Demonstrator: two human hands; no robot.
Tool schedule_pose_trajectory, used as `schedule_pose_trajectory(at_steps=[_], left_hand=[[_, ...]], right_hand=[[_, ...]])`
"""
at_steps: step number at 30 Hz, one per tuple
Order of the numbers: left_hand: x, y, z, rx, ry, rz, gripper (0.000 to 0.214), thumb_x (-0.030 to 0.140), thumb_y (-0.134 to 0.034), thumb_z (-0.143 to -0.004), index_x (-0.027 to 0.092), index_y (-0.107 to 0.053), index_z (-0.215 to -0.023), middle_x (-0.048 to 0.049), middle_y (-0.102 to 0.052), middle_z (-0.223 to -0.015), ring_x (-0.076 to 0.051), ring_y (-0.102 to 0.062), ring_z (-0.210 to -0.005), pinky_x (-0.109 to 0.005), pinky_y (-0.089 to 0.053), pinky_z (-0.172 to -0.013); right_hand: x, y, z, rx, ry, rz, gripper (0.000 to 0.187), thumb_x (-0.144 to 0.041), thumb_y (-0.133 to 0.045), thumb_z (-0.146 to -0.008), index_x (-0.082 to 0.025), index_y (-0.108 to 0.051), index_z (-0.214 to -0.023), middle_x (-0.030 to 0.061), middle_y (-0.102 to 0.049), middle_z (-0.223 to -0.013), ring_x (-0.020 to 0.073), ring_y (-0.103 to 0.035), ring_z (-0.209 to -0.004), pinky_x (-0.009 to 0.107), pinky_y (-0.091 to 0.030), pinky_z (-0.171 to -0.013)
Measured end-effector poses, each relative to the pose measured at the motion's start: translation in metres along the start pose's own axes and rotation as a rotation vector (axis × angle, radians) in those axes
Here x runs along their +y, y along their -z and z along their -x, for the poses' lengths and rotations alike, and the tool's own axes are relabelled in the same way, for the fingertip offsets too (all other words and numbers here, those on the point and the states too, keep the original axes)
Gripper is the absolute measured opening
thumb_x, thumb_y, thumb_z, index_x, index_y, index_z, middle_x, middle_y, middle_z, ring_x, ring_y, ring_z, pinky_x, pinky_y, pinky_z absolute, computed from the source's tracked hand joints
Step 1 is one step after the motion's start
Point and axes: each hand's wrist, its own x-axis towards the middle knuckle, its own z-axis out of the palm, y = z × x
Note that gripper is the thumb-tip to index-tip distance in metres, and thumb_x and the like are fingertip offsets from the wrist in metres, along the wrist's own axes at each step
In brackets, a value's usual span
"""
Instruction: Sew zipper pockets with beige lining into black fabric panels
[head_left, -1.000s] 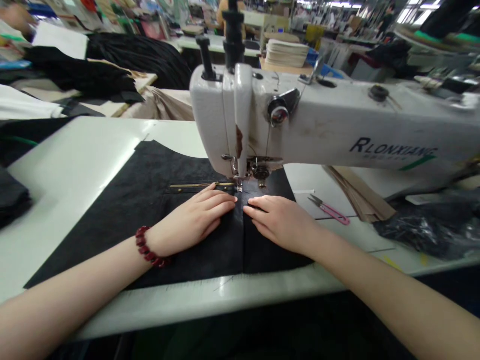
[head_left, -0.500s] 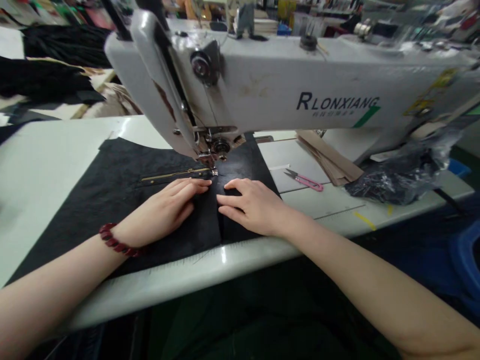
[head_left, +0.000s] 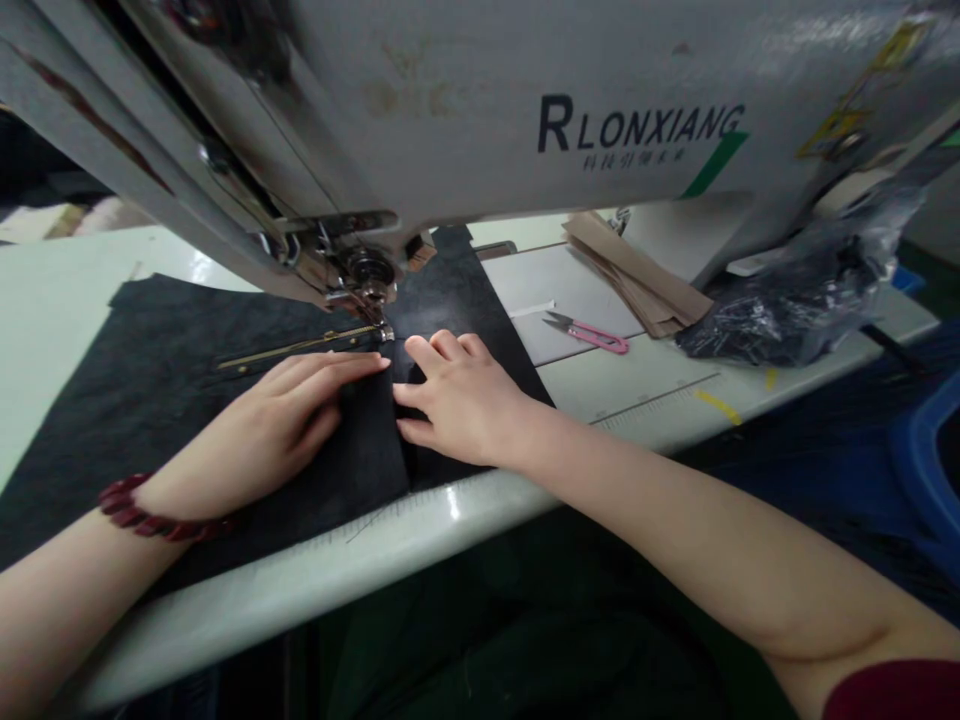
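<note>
Black fabric panels (head_left: 172,400), soft and limp, lie flat on the desk (head_left: 67,270) under the presser foot (head_left: 365,300), best controlled by pressing from above, so we keep our left hand (head_left: 277,425) open below the brass zipper (head_left: 300,345) and our right hand (head_left: 461,395) open beside it, neither gripping.

Head-worn view, looking forward and down, close beneath a sewing machine (head_left: 480,110)

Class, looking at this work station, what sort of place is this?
Likely a garment factory: an industrial sewing machine, a black fabric panel with a brass zipper, and pink-handled thread snips.
</note>
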Motion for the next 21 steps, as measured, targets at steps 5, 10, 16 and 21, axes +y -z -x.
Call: schedule_pose_trajectory(at_steps=[5, 10, 16, 21], left_hand=[[-0.003, 0.000, -0.002, -0.017, -0.089, -0.031, 0.045, 0.017, -0.039, -0.101, 0.031, -0.044, -0.144, -0.0023, -0.046, -0.147, -0.023, -0.048, -0.129, -0.048, -0.041, -0.114], [-0.003, -0.001, -0.003, -0.008, -0.141, -0.029, 0.044, 0.020, -0.038, -0.102, 0.029, -0.046, -0.144, 0.0000, -0.045, -0.152, -0.022, -0.039, -0.140, -0.047, -0.034, -0.120], [0.000, -0.004, -0.005, 0.024, -0.175, -0.092, 0.045, 0.022, -0.036, -0.102, 0.023, -0.048, -0.145, -0.0060, -0.051, -0.147, -0.023, -0.044, -0.139, -0.049, -0.033, -0.122], [0.019, 0.004, -0.005, 0.018, -0.148, -0.108, 0.042, 0.027, -0.039, -0.100, 0.015, -0.057, -0.136, -0.0110, -0.054, -0.142, -0.025, -0.046, -0.136, -0.045, -0.034, -0.121]], right_hand=[[0.010, 0.015, 0.016, -0.099, 0.115, -0.123, 0.029, -0.044, -0.055, -0.097, -0.029, -0.073, -0.115, 0.0143, -0.050, -0.138, 0.0341, -0.045, -0.128, 0.052, -0.037, -0.103], [0.019, 0.020, 0.033, -0.068, 0.123, -0.226, 0.031, -0.026, -0.048, -0.102, -0.021, -0.067, -0.126, 0.0090, -0.061, -0.131, 0.0219, -0.055, -0.120, 0.040, -0.041, -0.105], [0.020, 0.007, 0.042, 0.007, 0.163, -0.202, 0.033, -0.022, -0.046, -0.102, -0.018, -0.063, -0.130, 0.0098, -0.060, -0.136, 0.0220, -0.052, -0.126, 0.043, -0.041, -0.108], [0.020, 0.012, 0.038, -0.021, 0.171, -0.167, 0.033, -0.022, -0.048, -0.101, -0.018, -0.062, -0.130, 0.0098, -0.061, -0.134, 0.0233, -0.054, -0.123, 0.043, -0.043, -0.105]])
